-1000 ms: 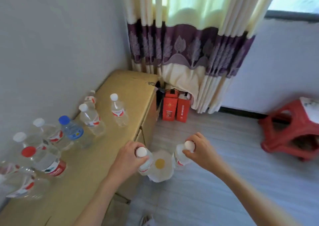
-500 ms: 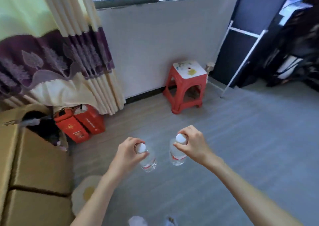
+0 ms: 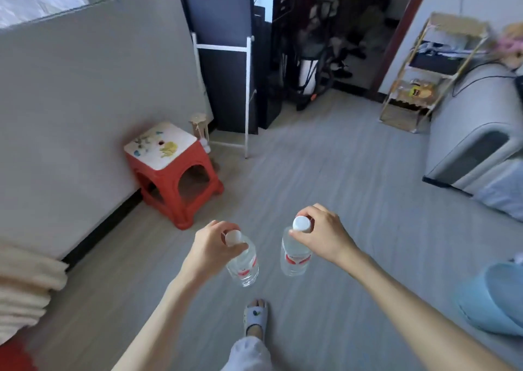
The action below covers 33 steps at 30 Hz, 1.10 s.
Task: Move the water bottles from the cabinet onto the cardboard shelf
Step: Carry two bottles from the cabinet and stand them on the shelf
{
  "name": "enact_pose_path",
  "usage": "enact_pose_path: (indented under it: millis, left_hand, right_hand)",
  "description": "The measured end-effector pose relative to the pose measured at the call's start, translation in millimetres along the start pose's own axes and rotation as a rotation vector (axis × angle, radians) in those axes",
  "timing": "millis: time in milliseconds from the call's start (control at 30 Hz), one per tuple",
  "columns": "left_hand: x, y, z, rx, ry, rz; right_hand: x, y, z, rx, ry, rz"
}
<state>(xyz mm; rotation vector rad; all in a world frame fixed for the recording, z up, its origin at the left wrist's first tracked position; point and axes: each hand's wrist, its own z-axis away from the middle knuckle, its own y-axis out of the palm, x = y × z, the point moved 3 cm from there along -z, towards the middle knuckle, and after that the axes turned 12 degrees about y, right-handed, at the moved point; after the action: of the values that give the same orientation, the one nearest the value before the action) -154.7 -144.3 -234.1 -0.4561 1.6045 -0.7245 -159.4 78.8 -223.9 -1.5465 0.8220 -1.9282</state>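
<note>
Left hand [image 3: 210, 244], right hand [image 3: 322, 236] each grasping clear plastic bottle by white cap.

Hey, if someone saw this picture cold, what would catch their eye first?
Most likely the two hands at centre bottom, the left hand and the right hand, each gripping a water bottle by its neck: the left bottle and the right bottle, hanging above the grey floor. Next, the red stool with a white top against the wall on the left.
</note>
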Motion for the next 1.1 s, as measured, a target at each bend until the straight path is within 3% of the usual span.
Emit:
enact_pose_path:
  millis: [300,533,1100]
  left_hand:
    - [-39,45,-223,0.191,0.174,-0.066]
    - [-75,115,-377,0.295,0.173,-0.054]
    - [-229,279,-738,0.307,0.221,0.012]
  right_hand:
    - [-42,-79,-159,-0.171,0.171,-0.05]
    - [-99,-144,-287,-0.226,0.257,-0.073]
    - [-240,-353,-628,-0.247,0.289,-0.049]
